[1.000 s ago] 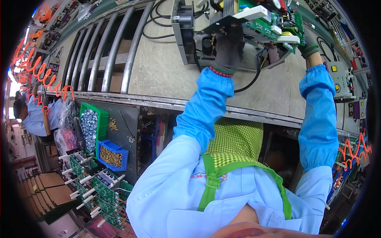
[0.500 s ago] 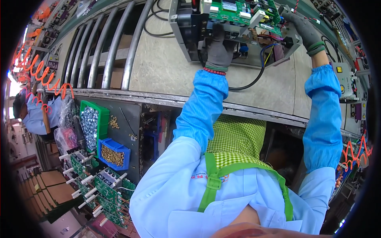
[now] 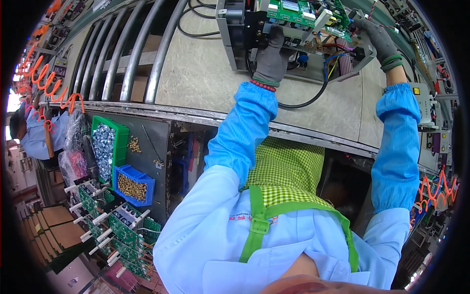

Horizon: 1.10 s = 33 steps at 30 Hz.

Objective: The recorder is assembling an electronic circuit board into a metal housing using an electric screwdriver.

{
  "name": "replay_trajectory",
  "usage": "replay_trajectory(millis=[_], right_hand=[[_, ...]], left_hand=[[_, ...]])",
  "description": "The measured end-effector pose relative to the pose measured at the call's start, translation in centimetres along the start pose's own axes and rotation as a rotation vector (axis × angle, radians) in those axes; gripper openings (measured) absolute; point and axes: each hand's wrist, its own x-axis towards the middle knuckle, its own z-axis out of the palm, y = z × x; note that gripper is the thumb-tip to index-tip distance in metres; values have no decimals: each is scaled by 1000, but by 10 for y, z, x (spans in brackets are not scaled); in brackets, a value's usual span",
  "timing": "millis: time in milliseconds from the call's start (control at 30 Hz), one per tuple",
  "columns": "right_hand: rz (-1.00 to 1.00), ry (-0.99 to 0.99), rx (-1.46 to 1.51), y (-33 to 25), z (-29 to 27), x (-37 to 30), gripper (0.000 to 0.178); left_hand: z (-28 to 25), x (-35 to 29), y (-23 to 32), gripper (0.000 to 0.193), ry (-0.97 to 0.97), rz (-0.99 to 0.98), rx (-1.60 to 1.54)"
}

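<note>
A metal chassis [image 3: 237,55] with an open top stands on the worktable at the top of the view. Inside it sits a green circuit board [image 3: 293,18], with coloured wires and a black cable [image 3: 306,105] on the near side. My left hand [image 3: 271,61], in a grey glove, reaches into the chassis's near side below the board; its fingertips blend into dark parts. At the right end, my right hand [image 3: 381,43], also gloved in grey, has its fingers bent over the chassis's end beside the board. Some of those fingers are hidden.
Metal rollers [image 3: 139,54] lie left of the chassis. Below them are a green bin [image 3: 122,139] of silvery hardware and a blue bin [image 3: 151,192] of brass-coloured screws. Several circuit boards [image 3: 125,230] stand at lower left. Another metal unit [image 3: 426,105] sits at right.
The chassis has shifted slightly to the right on the table, and both hands have moved with it. The whole view has also shifted a little.
</note>
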Motion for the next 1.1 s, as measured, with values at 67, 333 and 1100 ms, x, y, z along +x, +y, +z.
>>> replay_trajectory(millis=[67, 333, 1100], right_hand=[[15, -1, 17, 0, -2, 0, 35], [63, -11, 69, 2, -5, -4, 35], [165, -39, 175, 3, -13, -7, 35]], left_hand=[[0, -1, 1, 55, 60, -23, 289], [-4, 3, -2, 44, 76, -20, 94], [-14, -5, 1, 55, 126, 230, 357]])
